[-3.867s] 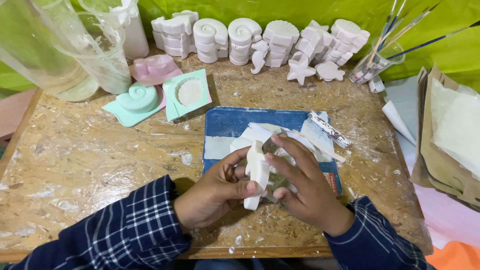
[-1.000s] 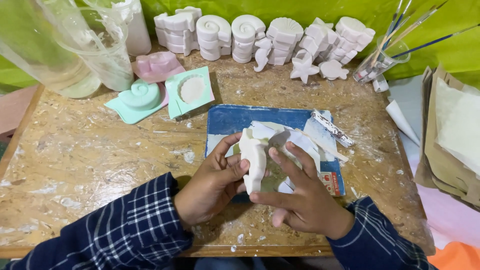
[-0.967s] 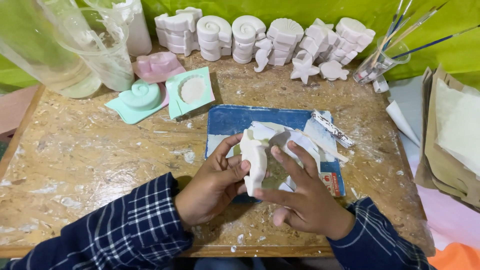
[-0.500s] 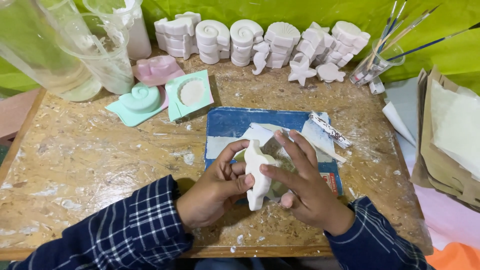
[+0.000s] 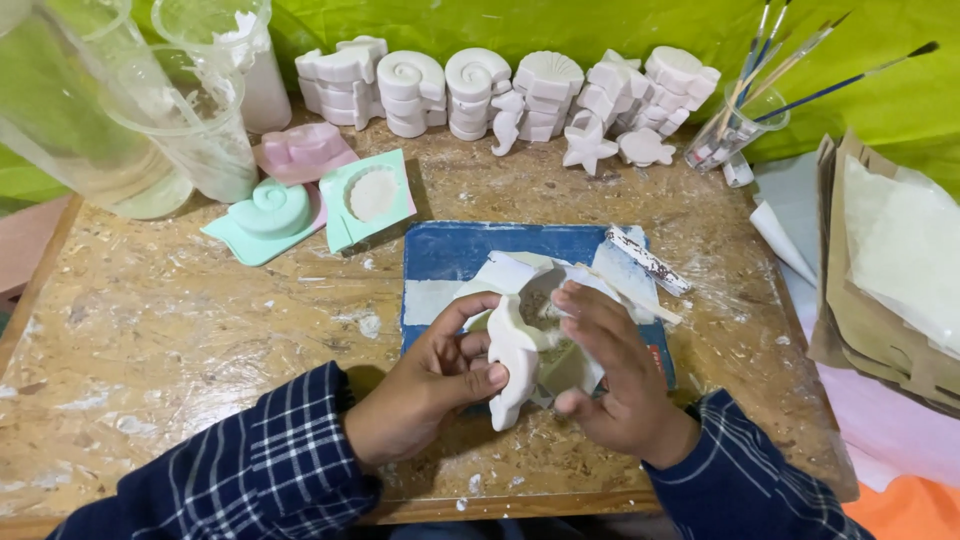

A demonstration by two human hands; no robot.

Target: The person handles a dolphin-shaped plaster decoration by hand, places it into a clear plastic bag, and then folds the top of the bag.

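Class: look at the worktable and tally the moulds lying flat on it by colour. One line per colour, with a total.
Green moulds: 2, the shell mould and the round mould
Pink moulds: 1, the pink mould
Total: 3

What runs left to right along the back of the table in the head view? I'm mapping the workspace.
Clear plastic cups → pink mould → row of white plaster casts → white starfish cast → glass of paintbrushes → stack of brown paper.
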